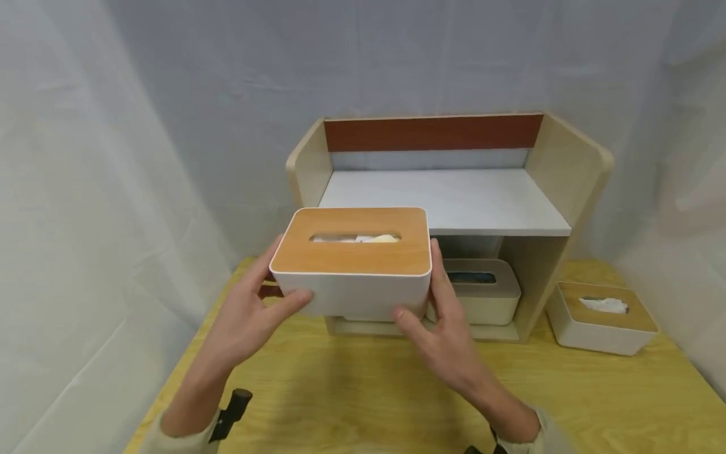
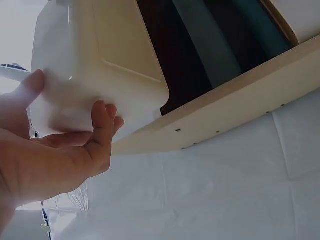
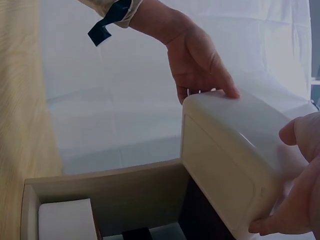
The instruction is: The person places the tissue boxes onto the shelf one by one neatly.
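Box in the hands: I see a white box (image 1: 357,295) with a brown lid (image 1: 351,260), held up in the air over the table (image 1: 363,397) and in front of the shelf (image 1: 454,198). The lid faces up.
Slot: something pale shows inside the long hole in the lid.
Left hand: on my head camera the left hand (image 1: 246,321) grips the left end, thumb on the front. My left wrist camera shows its fingers bent by the bottom edge.
Right hand: the right hand (image 1: 445,337) holds the right end, thumb on the front too.
Touching the shelf: I cannot tell if the white box does.
Box in the shelf: a pale box with a grey-brown lid (image 1: 484,299) sits low down, under the white board.
Box on the right: a box with a tissue poking out (image 1: 604,334) sits on the table, just beside the shelf.
Walls: I see pale cloth (image 1: 227,57) hanging behind.
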Motion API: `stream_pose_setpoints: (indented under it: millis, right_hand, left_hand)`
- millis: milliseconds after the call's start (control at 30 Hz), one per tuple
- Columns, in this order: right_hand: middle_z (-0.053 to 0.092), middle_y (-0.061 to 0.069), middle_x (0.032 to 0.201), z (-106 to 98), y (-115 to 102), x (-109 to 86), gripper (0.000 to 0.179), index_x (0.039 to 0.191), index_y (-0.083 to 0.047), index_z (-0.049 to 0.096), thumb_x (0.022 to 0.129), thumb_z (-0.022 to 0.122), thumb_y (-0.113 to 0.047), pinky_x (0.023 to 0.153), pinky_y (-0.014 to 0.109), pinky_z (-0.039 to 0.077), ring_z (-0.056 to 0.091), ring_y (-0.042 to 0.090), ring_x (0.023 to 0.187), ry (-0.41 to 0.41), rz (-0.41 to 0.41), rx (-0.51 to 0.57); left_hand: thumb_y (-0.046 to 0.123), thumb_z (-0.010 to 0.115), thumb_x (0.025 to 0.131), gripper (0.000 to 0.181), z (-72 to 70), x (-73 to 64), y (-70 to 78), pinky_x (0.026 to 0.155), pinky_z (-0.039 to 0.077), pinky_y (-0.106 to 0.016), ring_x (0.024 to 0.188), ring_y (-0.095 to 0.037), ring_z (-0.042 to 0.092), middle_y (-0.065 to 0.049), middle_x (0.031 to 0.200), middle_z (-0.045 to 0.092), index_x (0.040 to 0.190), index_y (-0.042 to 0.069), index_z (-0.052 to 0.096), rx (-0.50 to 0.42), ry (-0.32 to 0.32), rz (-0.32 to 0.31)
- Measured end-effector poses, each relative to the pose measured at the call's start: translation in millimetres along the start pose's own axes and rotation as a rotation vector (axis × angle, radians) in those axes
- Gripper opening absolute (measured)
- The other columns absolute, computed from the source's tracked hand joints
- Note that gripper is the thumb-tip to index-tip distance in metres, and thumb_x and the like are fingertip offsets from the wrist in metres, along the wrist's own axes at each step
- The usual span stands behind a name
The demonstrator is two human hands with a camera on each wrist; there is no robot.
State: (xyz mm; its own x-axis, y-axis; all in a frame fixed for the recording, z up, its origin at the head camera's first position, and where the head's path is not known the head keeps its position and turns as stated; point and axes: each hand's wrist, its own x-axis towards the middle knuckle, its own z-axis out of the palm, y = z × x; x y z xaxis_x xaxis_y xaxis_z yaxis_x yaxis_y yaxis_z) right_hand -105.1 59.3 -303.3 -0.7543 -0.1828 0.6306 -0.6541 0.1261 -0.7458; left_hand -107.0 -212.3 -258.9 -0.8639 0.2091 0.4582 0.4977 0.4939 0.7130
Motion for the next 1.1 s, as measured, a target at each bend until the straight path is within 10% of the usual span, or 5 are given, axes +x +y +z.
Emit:
stream_pose_setpoints:
  millis: [167, 633, 1100]
  right_hand:
    - [0.008, -0.003, 0.166, -7, -2, 11.1, 0.095, 0.161, -0.018, 0.0, 0.092, 0.063, 0.002, 0.109, 0.054, 0.035, 0.026, 0.022, 0.147, -0.005, -0.013, -0.04]
    - [0.013, -0.006, 0.165, -21, -9, 27.5, 0.094, 0.159, -0.029, 0.001, 0.094, 0.063, -0.005, 0.098, 0.024, 0.045, 0.046, 0.02, 0.133, 0.012, 0.01, -0.052]
    - [0.021, -0.005, 0.163, -29, -12, 51.6, 0.086, 0.159, -0.03, 0.002, 0.097, 0.059, -0.014, 0.093, 0.044, 0.052, 0.054, 0.023, 0.126, 0.006, 0.057, -0.074]
  left_hand:
    - [0.016, 0.073, 0.092, 0.079, 2.2, 8.6, 4.3, 0.081, 0.051, -0.024, 0.099, -0.014, 0.057, -0.004, 0.127, 0.062, 0.156, 0.033, 0.03, 0.019, 0.048, 0.01]
    - [0.016, 0.072, 0.092, 0.077, 3.1, 24.5, 18.3, 0.085, 0.049, -0.022, 0.104, -0.015, 0.056, -0.007, 0.127, 0.062, 0.156, 0.027, 0.032, 0.011, 0.102, 0.061]
    - [0.02, 0.071, 0.094, 0.074, 1.2, 48.3, 21.2, 0.086, 0.049, -0.026, 0.102, -0.018, 0.055, -0.012, 0.117, 0.061, 0.157, 0.018, 0.031, -0.013, 0.124, 0.048]
